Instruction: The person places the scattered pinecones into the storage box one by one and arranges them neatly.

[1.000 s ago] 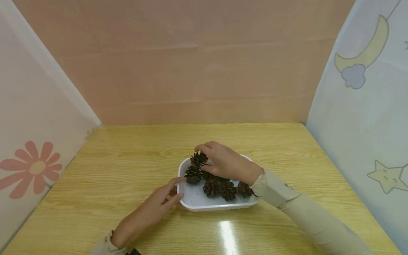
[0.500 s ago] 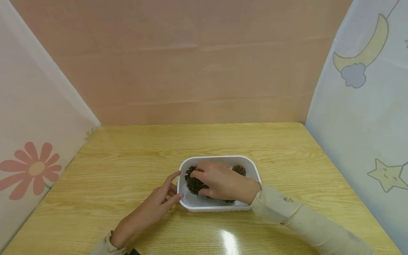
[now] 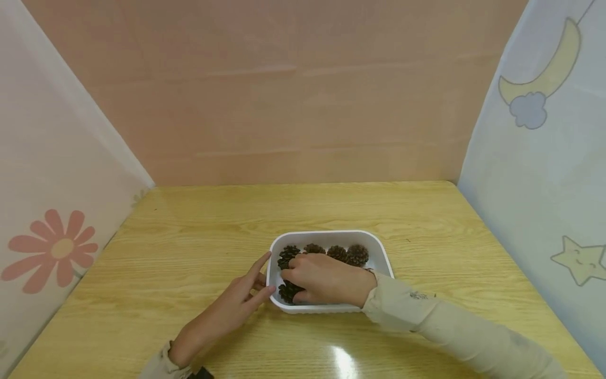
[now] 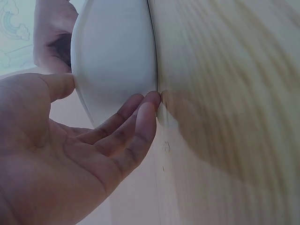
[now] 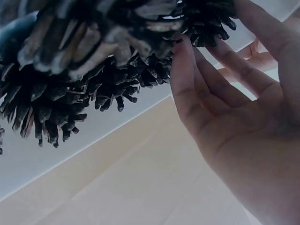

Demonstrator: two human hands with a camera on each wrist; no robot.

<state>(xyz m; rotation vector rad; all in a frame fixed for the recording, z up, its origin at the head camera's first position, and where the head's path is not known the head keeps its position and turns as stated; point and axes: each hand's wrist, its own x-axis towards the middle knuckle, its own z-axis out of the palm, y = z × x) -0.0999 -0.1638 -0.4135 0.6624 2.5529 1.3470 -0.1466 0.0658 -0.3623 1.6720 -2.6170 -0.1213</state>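
A white plastic tray (image 3: 382, 258) holds several brown pine cones. A row of them lies along its far side, from a pine cone (image 3: 289, 256) at the left corner to another pine cone (image 3: 357, 255) towards the right. My right hand (image 3: 326, 279) is inside the tray and pinches a pine cone (image 5: 206, 21) between thumb and fingers, at the near left corner. Its wrist and palm hide much of the tray's near side. My left hand (image 3: 227, 310) rests against the tray's left end. In the left wrist view its thumb touches the rim and its extended fingers touch the outer wall.
The tray stands on a yellow wood-grain table (image 3: 213, 226). A plain pinkish sheet (image 3: 303, 105) closes off the back. Printed white sheets stand at both sides, with a flower (image 3: 61, 248) on the left and a moon (image 3: 544, 71) on the right.
My right hand has moved from the tray's far left corner to its near left corner. Pine cones now form a row along the far side. The left hand keeps its place.
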